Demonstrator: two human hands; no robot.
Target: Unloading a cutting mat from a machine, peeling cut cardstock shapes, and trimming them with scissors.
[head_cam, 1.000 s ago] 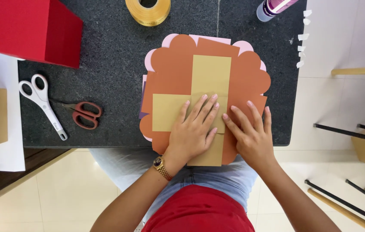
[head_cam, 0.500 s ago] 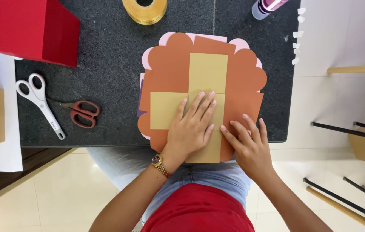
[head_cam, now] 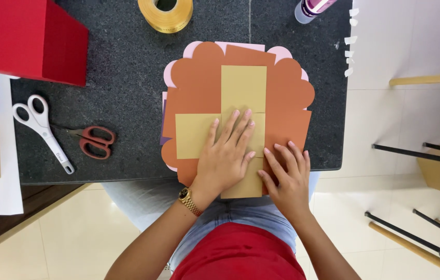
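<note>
An orange scalloped paper sheet (head_cam: 199, 88) lies on the dark stone table (head_cam: 126, 78), over a pink sheet (head_cam: 193, 49) that peeks out at its top edge. Tan paper squares (head_cam: 243, 88) form a cross on the orange sheet. My left hand (head_cam: 227, 155), with a gold watch on the wrist, lies flat with fingers spread on the middle tan squares. My right hand (head_cam: 287, 176) presses flat on the orange sheet's lower right part, beside the bottom tan square (head_cam: 240, 187).
A red box (head_cam: 28, 36) stands at the back left. White scissors (head_cam: 41, 129) and red scissors (head_cam: 93, 140) lie to the left. A yellow tape roll (head_cam: 165, 13) and a glue stick (head_cam: 310, 8) sit at the far edge. Dark chair legs (head_cam: 417, 153) are to the right.
My right hand has slid slightly down and left along the orange sheet. My left hand stays flat on the tan squares.
</note>
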